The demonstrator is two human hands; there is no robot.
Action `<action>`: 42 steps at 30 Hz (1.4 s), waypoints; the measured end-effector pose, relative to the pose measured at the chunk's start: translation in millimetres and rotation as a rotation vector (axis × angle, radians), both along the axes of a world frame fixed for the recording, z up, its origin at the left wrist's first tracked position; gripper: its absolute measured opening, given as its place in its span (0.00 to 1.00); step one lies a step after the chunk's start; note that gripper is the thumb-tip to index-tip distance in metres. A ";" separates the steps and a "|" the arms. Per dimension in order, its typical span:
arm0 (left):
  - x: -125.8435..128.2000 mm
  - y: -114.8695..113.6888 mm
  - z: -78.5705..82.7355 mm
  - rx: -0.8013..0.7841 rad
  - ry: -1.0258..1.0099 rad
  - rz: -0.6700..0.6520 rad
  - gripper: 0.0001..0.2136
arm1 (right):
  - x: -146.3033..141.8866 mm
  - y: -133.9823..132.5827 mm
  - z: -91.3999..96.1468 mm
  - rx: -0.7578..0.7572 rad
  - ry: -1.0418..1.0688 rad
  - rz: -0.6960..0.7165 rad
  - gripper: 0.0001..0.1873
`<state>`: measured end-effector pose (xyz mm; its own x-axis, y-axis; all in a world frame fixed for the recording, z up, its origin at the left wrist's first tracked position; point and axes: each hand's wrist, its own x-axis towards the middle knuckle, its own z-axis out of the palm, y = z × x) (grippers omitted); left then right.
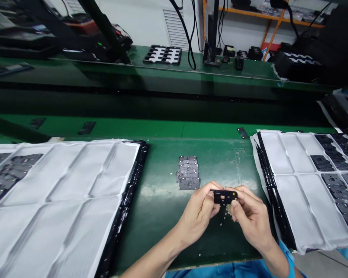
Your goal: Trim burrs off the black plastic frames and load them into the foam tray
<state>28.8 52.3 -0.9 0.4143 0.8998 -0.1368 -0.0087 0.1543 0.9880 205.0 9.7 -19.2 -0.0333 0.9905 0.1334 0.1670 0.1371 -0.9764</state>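
A small black plastic plate [222,197] with cut-outs is held up above the green bench. My left hand [201,206] pinches its left end. At its right end, the fingers of my right hand [251,214] close on it, near a small gold-coloured spot. Below the plate lies a scatter of tiny pale pieces [227,209], partly hidden by my right hand. A little beyond my left hand sits an overlapping row of similar dark plates [188,173], flat on the bench.
White-lined trays flank me: the left tray [60,173] and the right tray [292,193] both carry dark plates. Single plates [243,133] lie along the far strip. Behind it stand a black-and-white tray [162,55], hanging cables [191,42] and a monitor stand [211,58].
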 end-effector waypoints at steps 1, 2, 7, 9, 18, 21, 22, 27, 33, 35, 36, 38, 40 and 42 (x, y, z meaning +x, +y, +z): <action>-0.1 0.3 -0.4 0.006 0.001 -0.008 0.19 | -0.4 0.3 -0.1 -0.004 0.013 -0.004 0.16; -0.2 0.6 -0.7 0.013 0.003 -0.014 0.18 | -0.8 0.6 -0.1 -0.006 0.027 -0.008 0.16; -2.9 2.2 -0.3 0.044 0.019 -0.069 0.13 | -1.5 1.6 0.0 -0.019 0.086 -0.034 0.14; -5.7 3.0 1.8 0.059 0.031 -0.117 0.11 | -1.0 1.6 -1.2 -0.044 0.112 -0.056 0.13; -9.6 5.7 1.0 -0.040 0.030 -0.170 0.19 | -4.1 2.7 0.6 -0.072 0.157 -0.103 0.11; -8.0 5.1 -1.0 -0.022 0.047 -0.171 0.17 | -4.3 1.9 1.5 -0.102 0.175 -0.101 0.10; -7.7 4.8 -1.1 -0.017 0.055 -0.171 0.16 | -4.0 1.8 1.5 -0.116 0.184 -0.099 0.10; -6.4 4.6 -0.9 -0.024 0.112 -0.145 0.14 | -2.9 4.8 3.0 -0.138 0.214 -0.083 0.09; -4.6 6.5 -1.5 -0.047 0.139 -0.132 0.15 | -6.8 9.8 5.5 -0.150 0.190 -0.116 0.10; -4.2 5.7 -1.8 -0.055 0.128 -0.122 0.16 | -7.5 9.5 5.1 -0.151 0.172 -0.115 0.10; -3.9 5.0 -2.3 -0.060 0.122 -0.117 0.17 | -7.6 9.1 4.9 -0.149 0.164 -0.113 0.10; -3.5 3.3 -4.0 -0.068 0.107 -0.110 0.18 | -7.4 8.1 4.6 -0.145 0.143 -0.111 0.11; -3.3 1.7 -6.2 -0.070 0.095 -0.101 0.18 | -7.1 7.4 4.8 -0.136 0.122 -0.108 0.11; -3.6 0.2 -8.1 -0.074 0.079 -0.092 0.18 | -7.3 6.8 5.5 -0.124 0.106 -0.098 0.11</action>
<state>25.2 52.5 -9.1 0.4803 0.8445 -0.2368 0.0859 0.2234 0.9709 197.6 16.5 -13.7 0.0716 0.9974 0.0073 0.0686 0.0024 -0.9976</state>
